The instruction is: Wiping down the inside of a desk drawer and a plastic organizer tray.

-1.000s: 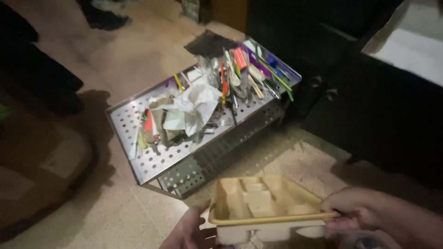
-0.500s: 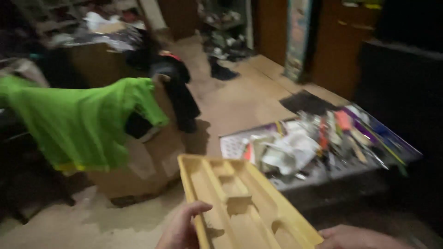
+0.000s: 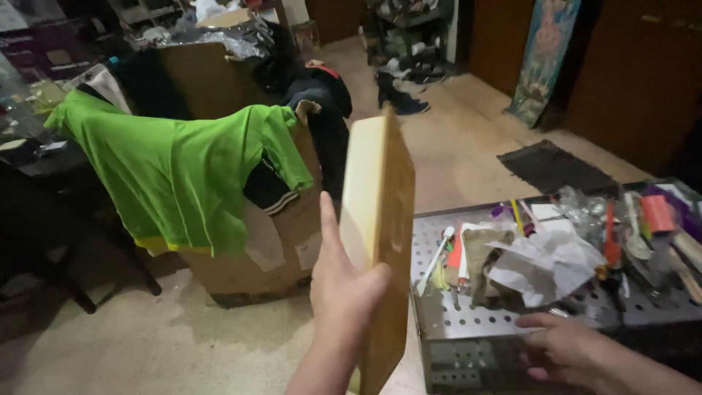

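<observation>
Head view. Left hand, lower centre, pinching a yellow tray: thumb up one face, fingers wrapped over the near edge. Tray held upright, edge-on, its compartments facing away and hidden. Right hand, lower right, fingers spread and empty, resting at the front edge of a perforated metal rack.

Open floor at lower left and another clear stretch running up the centre toward a dark mat. Tray's left side just clear of a cardboard box, draped with a green shirt and dark clothes.

Rack top at right crowded: crumpled paper in the middle, a white spoon near its left edge, mixed coloured utensils heaped toward the right edge of the frame. Bare holes only along the rack's front strip.
</observation>
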